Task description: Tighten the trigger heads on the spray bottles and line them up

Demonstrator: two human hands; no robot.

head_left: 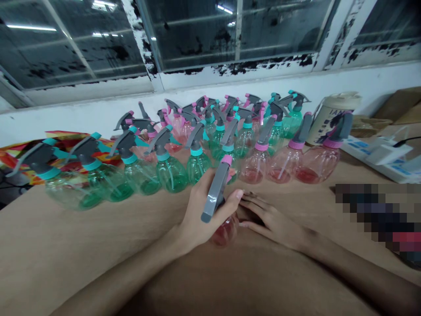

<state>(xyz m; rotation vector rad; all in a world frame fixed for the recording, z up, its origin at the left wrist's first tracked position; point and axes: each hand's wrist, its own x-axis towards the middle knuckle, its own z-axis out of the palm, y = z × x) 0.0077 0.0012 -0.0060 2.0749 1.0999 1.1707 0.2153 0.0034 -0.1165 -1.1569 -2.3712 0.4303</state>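
Note:
My left hand (200,215) is wrapped round a grey spray head (215,193) with a pink collar, which sits on a pink see-through spray bottle (225,232) lying tilted on the wooden table (66,245). My right hand (266,217) rests beside it, its fingers touching the bottle's side; I cannot see them gripping it. Behind both hands stand several assembled spray bottles: green ones with teal collars (171,171) to the left and middle, pink ones with pink collars (289,162) to the right.
A cream jar with printed lettering (329,116) stands behind the pink bottles. A white power strip with plugs (384,158) lies at right, cardboard boxes (401,105) behind it. Colourful packaging (66,140) lies at far left. A white wall and grimy windows (197,39) close the back.

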